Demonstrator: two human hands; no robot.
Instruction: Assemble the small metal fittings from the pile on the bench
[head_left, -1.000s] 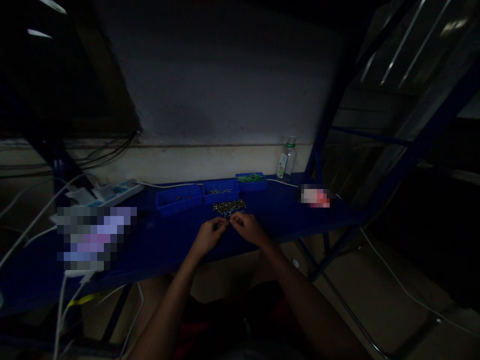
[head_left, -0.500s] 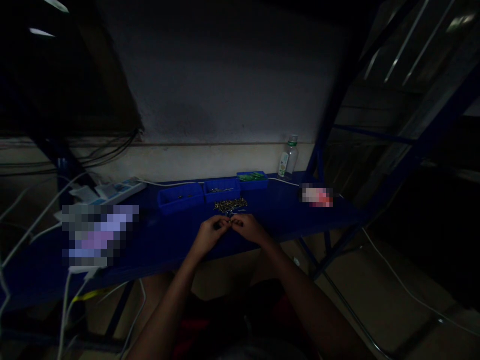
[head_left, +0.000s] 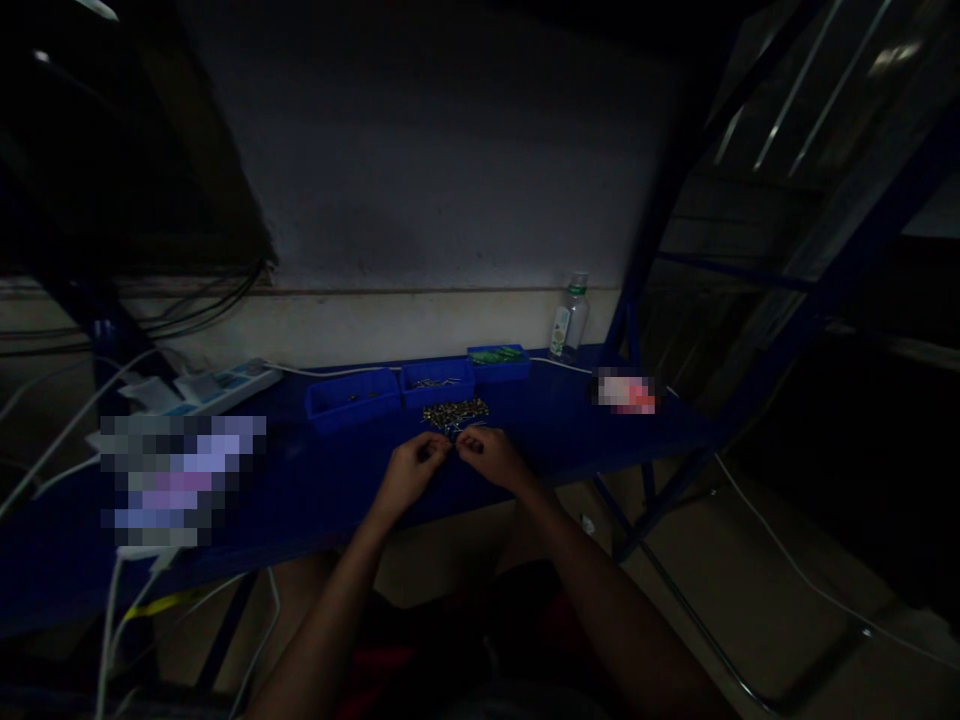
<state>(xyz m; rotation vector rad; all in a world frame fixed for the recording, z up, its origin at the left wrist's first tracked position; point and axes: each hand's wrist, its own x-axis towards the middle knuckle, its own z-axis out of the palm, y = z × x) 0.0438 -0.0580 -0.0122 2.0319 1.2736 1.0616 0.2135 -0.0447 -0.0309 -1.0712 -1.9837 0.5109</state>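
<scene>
My left hand [head_left: 415, 467] and my right hand [head_left: 489, 455] meet fingertip to fingertip above the front of the blue table [head_left: 315, 490]. Both are closed in a pinch, and whatever sits between the fingers is too small and dark to name. Just beyond them lies a pile of small brass-coloured metal parts [head_left: 456, 411], with a few thin silvery pins [head_left: 471, 427] at its near side. Behind the pile stands a blue bin of thin metal pieces [head_left: 435, 383]. To its left is another blue bin [head_left: 352, 396] with a few small bits inside.
A third blue bin [head_left: 498, 363] holds green pieces. Near the wall stands a clear bottle [head_left: 570, 318]. A white power strip [head_left: 232, 388] with plugs and cables lies at the left. Blurred-out items lie at both sides. Blue frame posts [head_left: 628, 320] rise at the table's ends.
The view has shifted slightly, so most things sit a little further left. My fingertips remain close together, with a slightly different pinch; the pile and bins look the same.
</scene>
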